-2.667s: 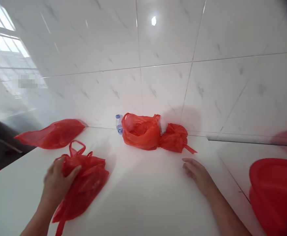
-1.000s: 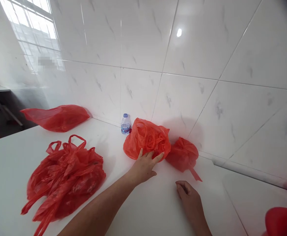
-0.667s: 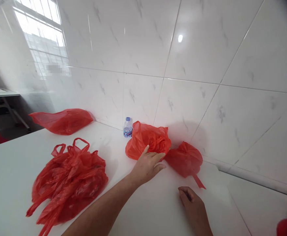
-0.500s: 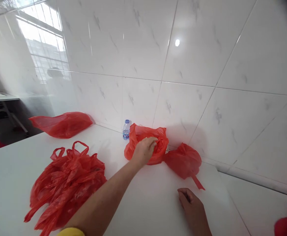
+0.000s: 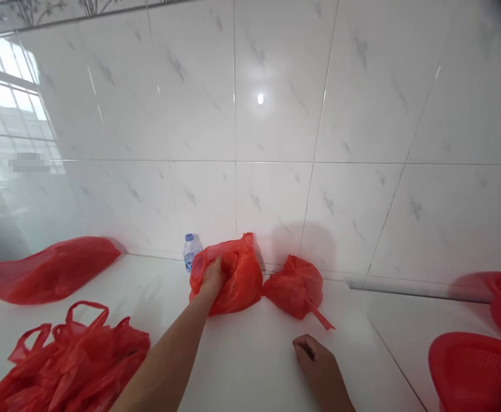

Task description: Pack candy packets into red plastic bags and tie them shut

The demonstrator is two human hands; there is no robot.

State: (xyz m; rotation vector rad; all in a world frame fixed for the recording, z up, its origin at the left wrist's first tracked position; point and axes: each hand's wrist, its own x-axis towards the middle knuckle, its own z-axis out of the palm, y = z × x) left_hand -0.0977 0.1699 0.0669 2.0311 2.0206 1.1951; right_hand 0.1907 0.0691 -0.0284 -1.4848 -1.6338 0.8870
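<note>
Head view: left arm (image 5: 167, 357) stretches forward from the bottom edge, angled up and right. Left hand (image 5: 213, 280) sits in the mouth of the open red bag (image 5: 244, 286), its fingers mostly hidden by the plastic; can't tell whether they grip. That bag is on the counter (image 5: 242, 366) near the wall (image 5: 276, 200), between bottle (image 5: 189, 256) and smaller red bag (image 5: 295, 289). Right hand (image 5: 318, 363) is low, nearer the camera, just in front of the smaller bag, fingers curled in close to the thumb, narrow hollow showing.
</note>
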